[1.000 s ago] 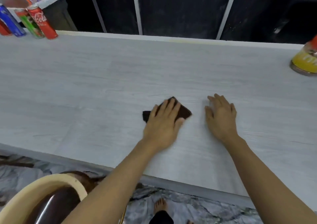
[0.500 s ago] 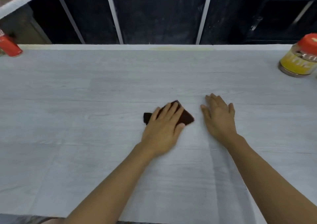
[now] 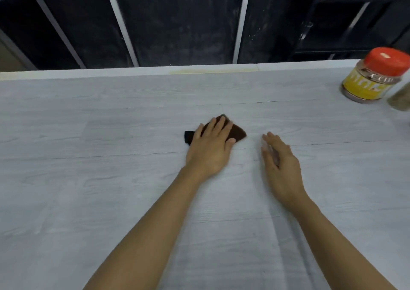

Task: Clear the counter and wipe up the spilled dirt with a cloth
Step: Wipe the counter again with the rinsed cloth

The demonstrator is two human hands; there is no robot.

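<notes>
A dark brown cloth [image 3: 236, 131] is pressed flat to the pale worktop [image 3: 88, 178] by the left hand [image 3: 209, 150], whose fingers are spread across it with nothing curled into a true grip; the cloth is pinned rather than pinched. The right hand [image 3: 280, 167] is laid open and empty just beside it, palm down, touching neither cloth nor left hand. The cloth is folded, and its long axis is seen running left to right across the worktop, with corners poking out past the fingers on both sides. It is the left hand that is on the cloth, so the coming stroke is judged to be its work. No dirt is made out on the surface nearby. A red-lidded jar [image 3: 372, 76] is left standing at the far right, well apart.
</notes>
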